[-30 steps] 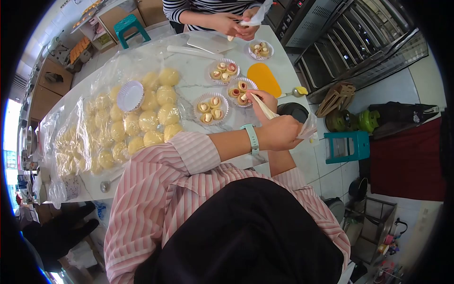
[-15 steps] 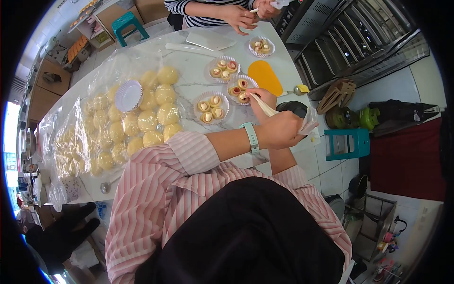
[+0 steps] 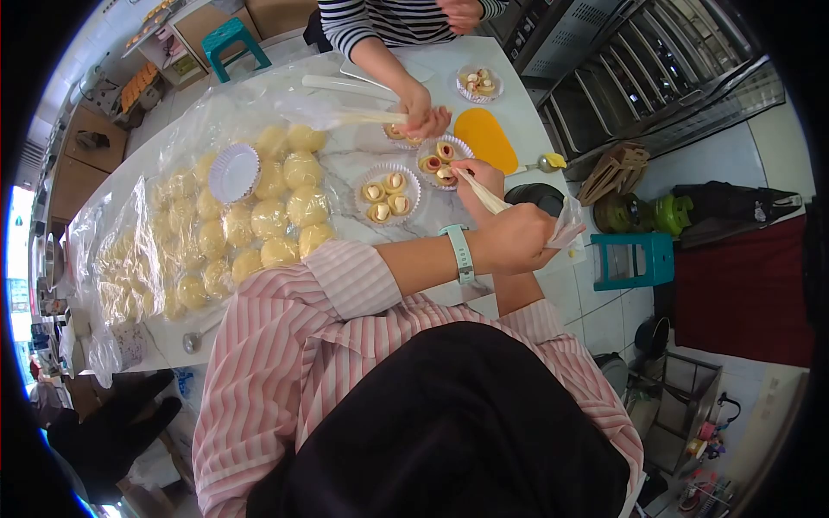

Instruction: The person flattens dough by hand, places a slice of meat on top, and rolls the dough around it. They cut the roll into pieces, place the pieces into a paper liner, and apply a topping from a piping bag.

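Piping was the step in hand: left hand (image 3: 511, 240) clenched the piping bag (image 3: 518, 211), right hand (image 3: 480, 183) pinched its tip over the paper cup (image 3: 442, 164) at twelve o'clock, needing a steady squeeze.

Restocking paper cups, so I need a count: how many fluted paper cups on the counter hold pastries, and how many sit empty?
Filled paper cups: 4, at (partly hidden by a co-worker's hand) and
Empty paper cup: 1
Total: 5

no readable text, labels or numbers anywhere
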{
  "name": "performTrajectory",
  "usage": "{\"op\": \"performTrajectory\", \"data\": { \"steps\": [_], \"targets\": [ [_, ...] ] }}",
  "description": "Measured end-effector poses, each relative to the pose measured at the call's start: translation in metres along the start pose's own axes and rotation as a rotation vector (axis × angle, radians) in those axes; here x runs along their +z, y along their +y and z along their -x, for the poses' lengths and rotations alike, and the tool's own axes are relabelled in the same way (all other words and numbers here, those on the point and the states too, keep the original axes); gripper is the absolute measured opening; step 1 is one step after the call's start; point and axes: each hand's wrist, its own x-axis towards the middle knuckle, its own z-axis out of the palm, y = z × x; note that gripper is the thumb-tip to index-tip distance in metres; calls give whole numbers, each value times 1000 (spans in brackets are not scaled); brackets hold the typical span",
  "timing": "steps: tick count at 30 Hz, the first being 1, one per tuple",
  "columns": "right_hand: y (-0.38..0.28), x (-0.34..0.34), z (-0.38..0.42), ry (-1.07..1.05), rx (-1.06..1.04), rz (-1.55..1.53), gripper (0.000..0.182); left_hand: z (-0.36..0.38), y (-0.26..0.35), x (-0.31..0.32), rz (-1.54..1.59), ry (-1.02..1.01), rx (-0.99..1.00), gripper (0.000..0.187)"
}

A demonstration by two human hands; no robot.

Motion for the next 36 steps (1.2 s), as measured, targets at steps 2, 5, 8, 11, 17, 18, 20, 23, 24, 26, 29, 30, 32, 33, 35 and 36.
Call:
{"op": "performTrajectory", "data": {
  "steps": [2,5,8,11,17,18,20,23,24,26,29,30,32,33,35,36],
  "targets": [
    [-2,-1,0,-5,-4,12,11,0,2,0,-3,-4,-24,29],
    [-4,-1,1,-17,-18,-6,13,1,1,0,43,45,29,28],
    [5,4,1,-2,-47,9,13,3,5,-5,41,9,24,22],
    [4,-2,1,-13,-82,13,13,4,7,-5,13,-23,67,16],
    [-17,-27,10,57,-194,-53,18,8,23,-3,100,-40,299,17],
    [-21,-31,14,38,-204,-94,22,9,27,-7,107,-24,318,18],
    [-30,-38,25,-4,-225,-180,30,14,42,-25,119,8,351,22],
    [-47,-55,43,-167,-213,-225,43,44,60,-63,232,243,231,13],
    [-37,-50,54,-189,-356,-260,47,60,74,-85,245,332,112,10],
    [-59,-54,73,-247,-254,-264,46,102,86,-116,584,547,-91,16],
    [-56,-46,94,-299,-202,-260,40,153,108,-158,653,973,-234,38],
    [-49,-41,100,-315,-158,-268,38,172,111,-171,722,1071,-201,39],
    [-36,-33,110,-309,-118,-271,34,211,117,-189,803,1338,-203,42],
    [-30,-30,114,-285,-124,-266,32,233,117,-193,809,1507,-237,43],
    [-22,-24,118,-234,-133,-268,28,294,106,-190,834,1716,-215,42],
    [-20,-22,119,-206,-137,-274,27,318,98,-183,730,1902,-281,39]
  ]
}}
